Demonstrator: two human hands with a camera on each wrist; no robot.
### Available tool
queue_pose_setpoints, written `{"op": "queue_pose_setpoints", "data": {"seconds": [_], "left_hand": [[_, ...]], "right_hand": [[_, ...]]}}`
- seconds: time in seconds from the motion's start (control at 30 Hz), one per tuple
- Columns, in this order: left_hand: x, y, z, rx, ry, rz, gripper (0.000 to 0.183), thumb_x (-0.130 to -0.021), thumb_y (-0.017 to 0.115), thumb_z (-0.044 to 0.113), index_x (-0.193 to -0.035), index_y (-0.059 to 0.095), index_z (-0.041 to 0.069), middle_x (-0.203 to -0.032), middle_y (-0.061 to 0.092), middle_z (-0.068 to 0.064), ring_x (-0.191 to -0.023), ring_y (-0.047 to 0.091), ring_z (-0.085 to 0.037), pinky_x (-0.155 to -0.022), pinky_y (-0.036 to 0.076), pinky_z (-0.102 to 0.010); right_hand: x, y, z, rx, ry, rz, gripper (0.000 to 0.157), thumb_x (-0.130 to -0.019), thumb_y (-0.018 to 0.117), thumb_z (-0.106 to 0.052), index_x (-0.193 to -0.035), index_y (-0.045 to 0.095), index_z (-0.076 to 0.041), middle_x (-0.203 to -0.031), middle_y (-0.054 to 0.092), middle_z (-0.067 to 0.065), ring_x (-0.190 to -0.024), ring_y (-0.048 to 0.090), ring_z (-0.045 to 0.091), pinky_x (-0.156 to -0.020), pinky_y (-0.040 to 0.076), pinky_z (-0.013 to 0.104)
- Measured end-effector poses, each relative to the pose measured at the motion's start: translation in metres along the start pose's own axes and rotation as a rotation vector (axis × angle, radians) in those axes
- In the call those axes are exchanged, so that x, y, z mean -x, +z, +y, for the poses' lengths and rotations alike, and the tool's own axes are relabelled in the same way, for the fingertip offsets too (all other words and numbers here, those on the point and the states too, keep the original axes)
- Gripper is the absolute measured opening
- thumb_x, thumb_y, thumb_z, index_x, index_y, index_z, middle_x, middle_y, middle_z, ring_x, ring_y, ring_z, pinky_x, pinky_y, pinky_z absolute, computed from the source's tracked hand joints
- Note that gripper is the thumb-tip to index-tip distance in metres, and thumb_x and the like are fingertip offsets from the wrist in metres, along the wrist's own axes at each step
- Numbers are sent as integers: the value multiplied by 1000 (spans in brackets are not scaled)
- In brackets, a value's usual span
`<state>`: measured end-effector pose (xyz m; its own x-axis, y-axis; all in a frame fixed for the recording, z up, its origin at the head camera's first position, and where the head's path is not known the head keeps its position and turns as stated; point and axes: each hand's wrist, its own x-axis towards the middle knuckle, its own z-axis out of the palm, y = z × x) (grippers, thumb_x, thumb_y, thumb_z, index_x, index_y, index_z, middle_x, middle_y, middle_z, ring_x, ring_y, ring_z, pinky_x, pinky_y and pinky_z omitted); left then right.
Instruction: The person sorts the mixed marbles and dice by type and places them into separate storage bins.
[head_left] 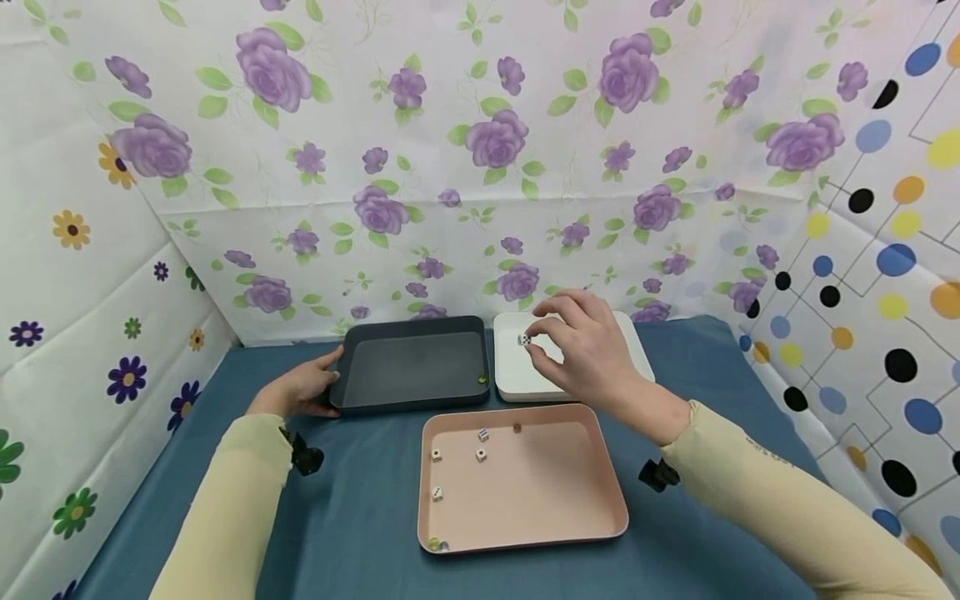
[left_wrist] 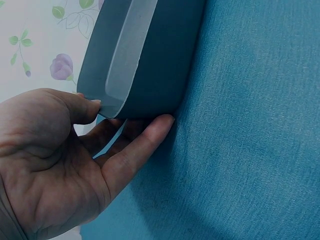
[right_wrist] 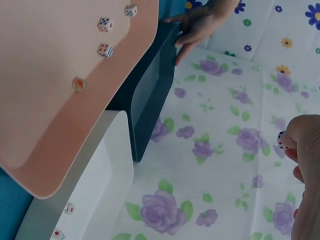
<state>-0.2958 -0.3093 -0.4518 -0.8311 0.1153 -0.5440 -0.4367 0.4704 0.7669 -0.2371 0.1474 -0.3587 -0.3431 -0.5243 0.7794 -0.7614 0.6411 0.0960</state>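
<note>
My right hand (head_left: 588,354) pinches a white die (head_left: 524,340) with dark pips between thumb and fingertips, above the white tray (head_left: 513,387). In the right wrist view two dice (right_wrist: 69,208) lie inside that tray. My left hand (head_left: 300,387) holds the left end of the dark grey tray (head_left: 412,405); the left wrist view shows the thumb at its rim and fingers against the outer wall. A small yellow-green marble (head_left: 482,379) sits in the dark tray's right end. In front, the pink tray (head_left: 540,543) carries several dice (head_left: 482,455).
A brown marble (head_left: 517,427) lies near the pink tray's back wall; a yellowish marble (head_left: 434,543) and a clear one (head_left: 444,546) are in its near left corner. Blue cloth (head_left: 360,517) covers the table. Patterned sheets (head_left: 450,167) stand behind and at both sides.
</note>
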Motion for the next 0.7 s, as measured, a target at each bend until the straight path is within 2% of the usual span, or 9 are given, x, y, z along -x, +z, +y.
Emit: {"op": "queue_pose_setpoints", "data": {"seconds": [0.43,0.7], "left_hand": [[-1,0,0,0,-5,0,65,-114,29,15,-163,-8,36,-165,-15,-31,-129,47,-50,-79,61,-48],[0,1,0,-1,-5,-3,65,-115,29,15,-163,-8,36,-165,-14,-31,-127,49,-49,-79,61,-48]], "right_hand": [[6,4,40,41,90,-57,10,-87,81,-13,-95,79,-8,-111,66,13,-112,54,37,-97,45,56],[16,11,61,79,163,-108,6,-88,80,-12,-93,80,-8,-110,65,12,-112,53,36,-95,45,56]]}}
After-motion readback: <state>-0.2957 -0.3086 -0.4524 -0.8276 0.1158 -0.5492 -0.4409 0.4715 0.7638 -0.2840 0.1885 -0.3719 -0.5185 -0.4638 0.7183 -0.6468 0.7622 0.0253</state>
